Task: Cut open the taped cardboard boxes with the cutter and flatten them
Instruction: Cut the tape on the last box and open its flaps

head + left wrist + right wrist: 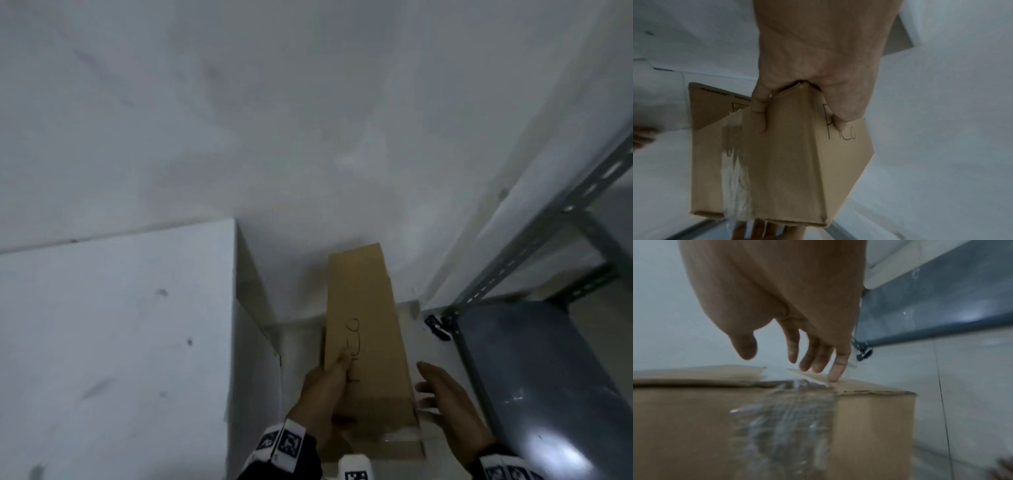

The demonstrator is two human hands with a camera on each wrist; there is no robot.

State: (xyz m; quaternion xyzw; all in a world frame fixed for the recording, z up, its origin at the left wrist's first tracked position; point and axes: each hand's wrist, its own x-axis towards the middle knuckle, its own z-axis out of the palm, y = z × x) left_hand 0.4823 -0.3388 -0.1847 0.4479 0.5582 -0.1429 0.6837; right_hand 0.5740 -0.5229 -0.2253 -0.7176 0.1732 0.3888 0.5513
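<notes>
Beside shelf, box (368, 329) lengthwise away.

Pale tiled floor (435, 442) carries cardboard box (368, 329); left of box white cabinet (113, 342), right of it metal shelf (548, 370).

A bare storeroom: plain white walls (308, 120), pale tiled floor (972, 386), and a grey slotted-angle metal shelving rack (534, 236).
</notes>
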